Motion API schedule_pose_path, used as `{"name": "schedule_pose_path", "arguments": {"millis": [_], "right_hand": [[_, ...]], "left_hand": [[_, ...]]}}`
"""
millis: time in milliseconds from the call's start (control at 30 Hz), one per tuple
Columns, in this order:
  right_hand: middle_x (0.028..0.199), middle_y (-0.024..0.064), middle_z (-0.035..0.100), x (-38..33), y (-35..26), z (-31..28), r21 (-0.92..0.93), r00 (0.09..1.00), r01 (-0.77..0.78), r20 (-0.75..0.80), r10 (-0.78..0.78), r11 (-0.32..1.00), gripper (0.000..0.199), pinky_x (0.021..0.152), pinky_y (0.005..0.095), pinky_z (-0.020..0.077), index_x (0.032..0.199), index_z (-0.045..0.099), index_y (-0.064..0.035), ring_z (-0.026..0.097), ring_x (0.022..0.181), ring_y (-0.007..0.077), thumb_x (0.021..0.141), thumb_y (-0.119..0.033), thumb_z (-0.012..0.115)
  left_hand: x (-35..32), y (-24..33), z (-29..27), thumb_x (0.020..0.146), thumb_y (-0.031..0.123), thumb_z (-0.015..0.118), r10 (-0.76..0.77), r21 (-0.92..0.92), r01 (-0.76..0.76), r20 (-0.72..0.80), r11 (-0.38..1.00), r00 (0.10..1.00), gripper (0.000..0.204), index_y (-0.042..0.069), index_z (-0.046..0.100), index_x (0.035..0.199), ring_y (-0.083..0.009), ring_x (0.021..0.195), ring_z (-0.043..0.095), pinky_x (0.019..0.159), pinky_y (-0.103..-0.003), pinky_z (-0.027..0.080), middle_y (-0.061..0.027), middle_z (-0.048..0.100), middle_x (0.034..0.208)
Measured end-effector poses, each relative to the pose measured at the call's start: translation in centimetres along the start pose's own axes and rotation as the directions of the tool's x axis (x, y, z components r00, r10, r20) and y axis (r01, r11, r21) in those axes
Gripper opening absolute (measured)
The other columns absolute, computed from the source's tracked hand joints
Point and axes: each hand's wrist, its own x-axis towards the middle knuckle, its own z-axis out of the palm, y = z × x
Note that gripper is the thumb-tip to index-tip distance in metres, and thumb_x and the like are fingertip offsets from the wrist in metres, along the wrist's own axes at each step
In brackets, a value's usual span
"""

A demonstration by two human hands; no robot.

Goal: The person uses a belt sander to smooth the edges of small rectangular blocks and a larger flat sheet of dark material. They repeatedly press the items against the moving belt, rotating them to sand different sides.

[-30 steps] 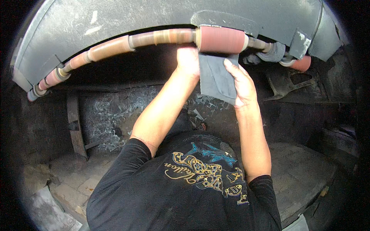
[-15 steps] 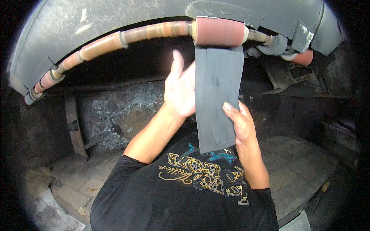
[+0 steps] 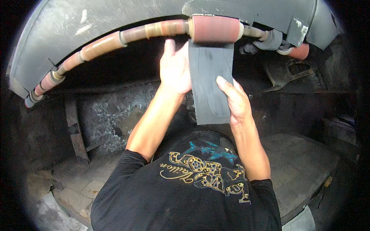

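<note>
A grey, flat, flexible rectangular sheet (image 3: 210, 96), its material uncertain, hangs below a reddish sanding drum (image 3: 216, 29). The top end of the sheet goes in behind the drum's lower edge, out of sight. My right hand (image 3: 237, 98) is closed on the sheet's lower right side, thumb on its front face and fingers behind. At the sheet's left edge is my left hand (image 3: 175, 67), palm showing and thumb stretched up just under the shaft. Its other fingers pass behind the sheet and are hidden. Streaks blur the drum's surface, as in turning.
A long shaft (image 3: 104, 46) with several worn, banded rollers runs left from the drum, under a grey hood (image 3: 135, 11). Right of it are a dusty shaft fitting (image 3: 269, 40) and another red roller (image 3: 300, 51). A metal bracket (image 3: 275, 79) sits below. Pale shavings (image 3: 110, 111) cover the back wall.
Both hands have moved up toward the drum with the sheet, and less of it hangs below. The right hand keeps its hold; the left thumb is now nearer the shaft.
</note>
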Motion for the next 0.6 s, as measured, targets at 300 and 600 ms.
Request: {"name": "schedule_pose_path", "arguments": {"millis": [300,600], "right_hand": [[0.119,0.0103,0.065,-4.3,1.6,-2.1,-0.149,0.999,-0.05,-0.007,0.05,0.988,0.046,0.095,0.0323,0.0491,0.129,0.057,0.0018,0.062,0.106,0.0167,0.093,-0.025,0.067],[0.111,0.009,0.068,2.0,-1.1,0.0,-0.318,0.999,0.051,0.028,-0.045,0.947,0.041,0.089,0.0321,0.0506,0.124,0.061,0.002,0.063,0.097,0.0148,0.093,-0.024,0.066]], "left_hand": [[-4.0,-2.4,0.0,0.096,0.068,0.038,-0.029,-0.019,0.028,-0.017,0.999,0.999,0.087,0.002,0.03,0.152,-0.0367,0.139,0.04,0.116,-0.051,0.029,-0.0205,0.038,0.153],[-0.3,1.5,-4.3,0.097,0.068,0.033,-0.062,0.02,0.06,0.167,0.998,0.984,0.087,-0.001,0.032,0.15,-0.0365,0.136,0.043,0.115,-0.048,0.03,-0.0217,0.041,0.15]]}}
